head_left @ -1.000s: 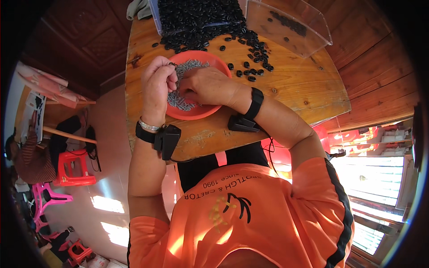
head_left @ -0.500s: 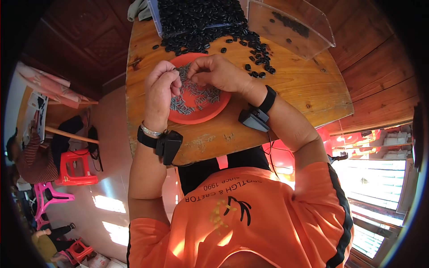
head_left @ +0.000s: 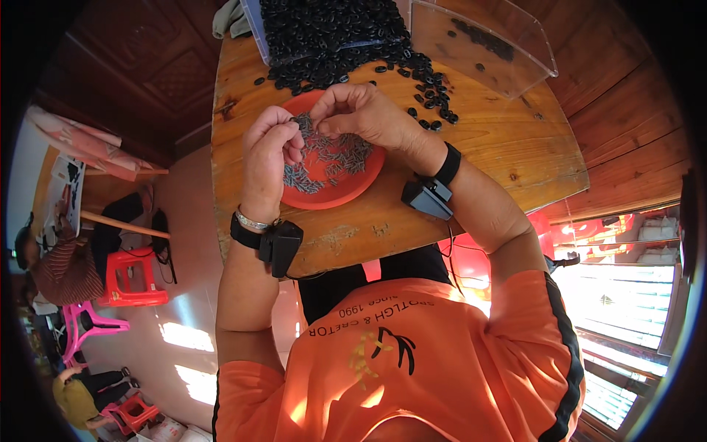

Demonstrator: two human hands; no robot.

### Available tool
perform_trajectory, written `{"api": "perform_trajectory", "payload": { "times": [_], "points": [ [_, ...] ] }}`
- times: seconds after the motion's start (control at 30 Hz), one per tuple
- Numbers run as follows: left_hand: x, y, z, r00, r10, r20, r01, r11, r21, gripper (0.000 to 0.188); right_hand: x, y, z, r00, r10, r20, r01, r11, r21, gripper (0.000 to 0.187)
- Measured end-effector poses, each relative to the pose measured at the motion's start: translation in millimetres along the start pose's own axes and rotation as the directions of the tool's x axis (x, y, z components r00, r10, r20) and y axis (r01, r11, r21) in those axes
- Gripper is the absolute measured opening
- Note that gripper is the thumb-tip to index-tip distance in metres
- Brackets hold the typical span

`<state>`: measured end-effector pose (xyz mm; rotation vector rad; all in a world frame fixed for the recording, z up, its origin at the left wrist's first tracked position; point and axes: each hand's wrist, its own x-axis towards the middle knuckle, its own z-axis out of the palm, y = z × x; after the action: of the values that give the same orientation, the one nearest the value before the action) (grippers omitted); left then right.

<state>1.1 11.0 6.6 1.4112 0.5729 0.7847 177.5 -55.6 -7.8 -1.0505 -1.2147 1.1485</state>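
Observation:
A shallow orange-red plastic dish (head_left: 324, 199) sits on the wooden table, strewn with small grey metal pins (head_left: 350, 155). Over its left part, my left hand (head_left: 271, 144) is closed, thumb against curled fingers, with a small dark piece (head_left: 297, 122) showing at the pinch. Just right of it my right hand (head_left: 361, 118) bends thumb and forefinger together above the pins; what lies between those fingertips is too small to make out. Behind the dish, many small black oval plastic pieces (head_left: 331, 33) spill from a clear bin onto the tabletop.
A clear plastic box (head_left: 508, 77) with some black pieces stands at the table's far right. Several black pieces lie loose near it. Left of the table are a red stool (head_left: 132, 280), a pink stool (head_left: 88, 324) and two other people. A grey cloth (head_left: 230, 18) lies at the far left corner.
The whole view has shifted slightly. Both hands stay over the dish, with the right hand's fingers moved a little. At the lower left, another person has come further into view.

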Motion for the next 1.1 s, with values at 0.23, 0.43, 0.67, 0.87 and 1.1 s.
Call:
{"api": "perform_trajectory", "payload": {
  "times": [0.23,0.43,0.67,0.87,1.1],
  "points": [
    [1,-6,-2,0.996,-0.027,0.088,0.024,0.999,0.037,0.01,-2,-4,5,0.988,-0.142,-0.062,0.145,0.989,0.04,0.013],
    [-2,-6,3,0.995,0.038,0.088,-0.048,0.992,0.114,0.011,-4,-11,8,0.976,-0.186,-0.111,0.185,0.982,-0.02,0.011],
    [-4,-6,4,0.993,0.065,0.097,-0.08,0.982,0.169,0.01,-4,-9,6,0.983,-0.168,-0.077,0.166,0.986,-0.025,0.009],
    [-2,-7,3,0.995,0.051,0.089,-0.065,0.984,0.165,0.01,-4,-6,6,0.987,-0.154,-0.039,0.148,0.981,-0.122,0.013],
    [-1,-5,1,0.994,-0.039,0.099,0.042,0.998,-0.038,0.011,-9,-14,14,0.99,-0.138,0.004,0.135,0.964,-0.228,0.021]
  ]
}}
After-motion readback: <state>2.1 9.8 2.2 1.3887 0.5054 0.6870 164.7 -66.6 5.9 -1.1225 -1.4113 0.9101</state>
